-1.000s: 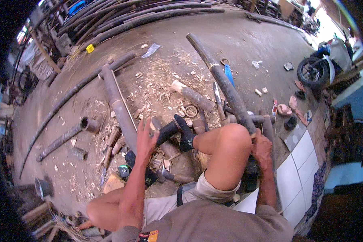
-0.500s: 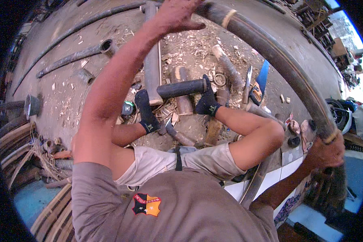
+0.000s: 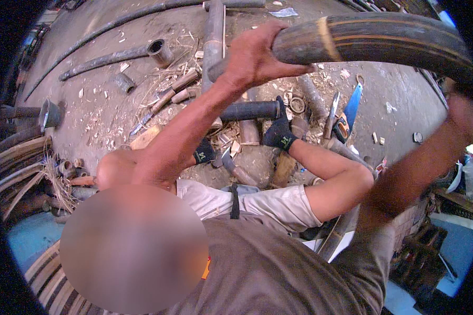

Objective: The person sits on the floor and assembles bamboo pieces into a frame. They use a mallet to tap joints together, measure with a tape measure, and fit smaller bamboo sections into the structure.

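Observation:
A thick dark bamboo pole (image 3: 373,39) with a pale node ring is raised in front of me, slanting toward the right edge. My left hand (image 3: 255,55) is wrapped round it near its left end, thumb along the underside. My right hand (image 3: 465,115) holds the pole at the far right, where shadow and blur partly hide its fingers. Below, a short dark bamboo piece (image 3: 249,110) lies crosswise at my socked feet, over other bamboo pieces. A curved blade with a wooden handle (image 3: 239,170) lies between my legs.
A blue handsaw (image 3: 349,113) and a knife (image 3: 331,115) lie right of my foot. Left are a long-bladed knife (image 3: 155,110), a wide-mouthed tube (image 3: 160,50) and bundled bamboo strips (image 3: 23,157). Another bamboo length (image 3: 214,31) stretches ahead among shavings.
The pole has swung up on its right side, with my right hand rising from low right to the right edge. My left hand has come lower and nearer. The left knife is now uncovered.

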Tool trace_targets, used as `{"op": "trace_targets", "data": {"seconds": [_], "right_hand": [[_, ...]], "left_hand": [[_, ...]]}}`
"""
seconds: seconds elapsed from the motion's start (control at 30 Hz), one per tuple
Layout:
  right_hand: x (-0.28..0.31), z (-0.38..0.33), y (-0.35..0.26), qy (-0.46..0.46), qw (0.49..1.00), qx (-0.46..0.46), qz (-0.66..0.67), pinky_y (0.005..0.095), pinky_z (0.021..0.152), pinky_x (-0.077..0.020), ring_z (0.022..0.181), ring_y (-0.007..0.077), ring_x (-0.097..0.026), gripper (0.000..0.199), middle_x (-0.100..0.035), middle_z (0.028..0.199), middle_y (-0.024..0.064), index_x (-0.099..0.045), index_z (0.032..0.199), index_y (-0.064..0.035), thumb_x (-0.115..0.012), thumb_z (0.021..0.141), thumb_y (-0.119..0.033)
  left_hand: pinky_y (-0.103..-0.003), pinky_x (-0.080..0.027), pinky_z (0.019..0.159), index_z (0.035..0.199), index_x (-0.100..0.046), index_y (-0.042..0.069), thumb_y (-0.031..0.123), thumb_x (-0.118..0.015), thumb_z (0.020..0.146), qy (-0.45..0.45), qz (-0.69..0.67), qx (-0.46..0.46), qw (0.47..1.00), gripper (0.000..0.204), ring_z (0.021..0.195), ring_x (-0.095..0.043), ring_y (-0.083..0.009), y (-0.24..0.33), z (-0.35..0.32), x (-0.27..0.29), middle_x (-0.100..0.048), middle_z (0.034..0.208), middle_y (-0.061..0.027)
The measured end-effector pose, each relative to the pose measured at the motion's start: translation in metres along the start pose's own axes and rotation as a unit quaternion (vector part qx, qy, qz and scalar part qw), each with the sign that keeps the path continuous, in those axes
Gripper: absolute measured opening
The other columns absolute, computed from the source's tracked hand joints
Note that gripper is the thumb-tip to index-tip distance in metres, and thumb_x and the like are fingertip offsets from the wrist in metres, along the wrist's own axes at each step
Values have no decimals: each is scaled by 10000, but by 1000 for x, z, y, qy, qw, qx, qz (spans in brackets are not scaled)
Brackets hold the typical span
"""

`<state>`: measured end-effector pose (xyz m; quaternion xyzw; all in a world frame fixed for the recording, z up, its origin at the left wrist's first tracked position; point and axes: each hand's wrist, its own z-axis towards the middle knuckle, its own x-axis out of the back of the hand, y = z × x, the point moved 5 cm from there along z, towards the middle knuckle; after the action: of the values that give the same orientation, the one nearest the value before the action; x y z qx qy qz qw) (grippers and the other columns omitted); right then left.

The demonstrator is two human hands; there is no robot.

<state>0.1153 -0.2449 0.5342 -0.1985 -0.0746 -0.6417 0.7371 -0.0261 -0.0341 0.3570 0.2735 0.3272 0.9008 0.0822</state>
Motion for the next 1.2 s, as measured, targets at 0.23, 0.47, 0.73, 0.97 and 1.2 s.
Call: {"op": "trace_targets", "data": {"seconds": [0.23,0.47,0.73,0.97,1.2], "right_hand": [[-105,-4,-15,-104,985,13,134,447,1109,-456,1342,308,-517,694,-459,1493,205,-333,1504,-54,-607,987,-427],[-173,-55,-68,-161,953,-6,255,427,1096,-460,1315,293,-542,599,-518,1443,185,-422,1438,-38,-598,992,-397],[-206,-32,-33,-175,945,-13,275,404,1082,-465,1284,276,-571,504,-586,1386,162,-523,1362,-21,-589,998,-363],[-240,-43,47,-35,913,-102,393,383,1069,-469,1257,260,-596,440,-645,1336,142,-611,1296,-6,-580,1003,-333],[-292,-341,96,-392,831,-324,226,449,1116,-433,1331,362,-555,628,-619,1391,216,-555,1423,-23,-748,874,-260]], "left_hand": [[-367,-536,946,1251,-670,8,452,-939,637,-148,-248,118,950,804,988,-701,-209,4,-5,-5,-746,1076,-128],[-354,-539,944,1294,-641,0,405,-927,656,-67,-263,104,957,808,989,-701,-199,-22,-14,-18,-744,1097,-126],[-365,-538,938,1299,-614,17,381,-927,668,-32,-282,152,947,793,1008,-695,-196,-76,-52,-35,-731,1124,-111],[-356,-541,940,1254,-621,4,376,-933,675,15,-285,185,940,756,1009,-700,-189,-82,-60,-28,-735,1108,-118],[-354,-550,942,1232,-631,-17,356,-940,672,12,-299,204,932,741,1008,-708,-192,-92,-61,-21,-746,1094,-119]]}}
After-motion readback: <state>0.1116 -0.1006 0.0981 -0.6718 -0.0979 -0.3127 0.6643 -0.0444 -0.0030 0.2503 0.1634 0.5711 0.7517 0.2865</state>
